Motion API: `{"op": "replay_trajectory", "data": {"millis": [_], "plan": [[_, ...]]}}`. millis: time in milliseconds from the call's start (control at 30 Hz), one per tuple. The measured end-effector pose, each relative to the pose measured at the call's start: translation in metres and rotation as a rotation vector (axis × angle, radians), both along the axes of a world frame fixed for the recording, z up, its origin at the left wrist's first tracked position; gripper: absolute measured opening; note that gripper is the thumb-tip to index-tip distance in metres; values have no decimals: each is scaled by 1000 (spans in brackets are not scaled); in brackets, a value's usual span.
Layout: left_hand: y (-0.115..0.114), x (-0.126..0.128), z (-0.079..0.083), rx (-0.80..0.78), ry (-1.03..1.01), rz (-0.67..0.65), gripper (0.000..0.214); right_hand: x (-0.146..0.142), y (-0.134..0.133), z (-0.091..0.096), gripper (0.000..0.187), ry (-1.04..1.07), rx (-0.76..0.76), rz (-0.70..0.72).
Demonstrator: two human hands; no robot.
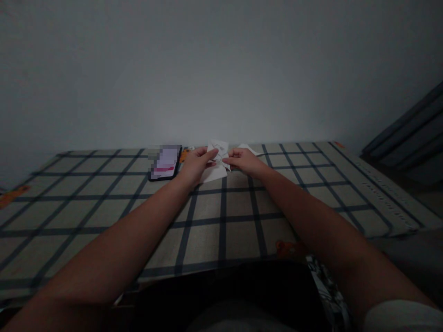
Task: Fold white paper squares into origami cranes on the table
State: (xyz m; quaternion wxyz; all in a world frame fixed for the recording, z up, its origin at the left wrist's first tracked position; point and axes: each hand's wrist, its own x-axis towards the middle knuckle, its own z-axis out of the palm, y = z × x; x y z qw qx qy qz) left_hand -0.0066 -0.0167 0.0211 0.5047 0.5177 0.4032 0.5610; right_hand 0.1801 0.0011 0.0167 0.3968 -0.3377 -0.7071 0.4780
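Note:
A folded white paper piece (218, 159) lies near the far edge of a checked cloth (221, 216). My left hand (196, 162) pinches the paper's left side with closed fingers. From the right, my right hand (244, 161) grips the same paper, fingers closed on its edge. Both arms stretch far forward across the cloth. A second white paper corner (249, 148) shows just behind my right hand.
A phone (165, 162) with a lit screen lies left of my left hand. A small orange object (184, 154) sits between phone and paper. A plain wall rises behind. The cloth's right edge drops off near a dark panel (408, 133).

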Motion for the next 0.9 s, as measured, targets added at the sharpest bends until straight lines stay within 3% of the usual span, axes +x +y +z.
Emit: {"op": "replay_trajectory", "data": {"millis": [333,500,700,900], "plan": [[2,0,-4,-12,47,25,34,-8,-4,3,27,82,16,-127],[-2,6,-4,-106,-53,-54,34,-6,1,0,25,51,191,-264],[-5,8,-6,-118,-121,-117,36,-3,0,1,26,-26,349,-259],[-6,8,-4,-120,-81,-112,35,-3,1,3,27,-68,319,-254]]}}
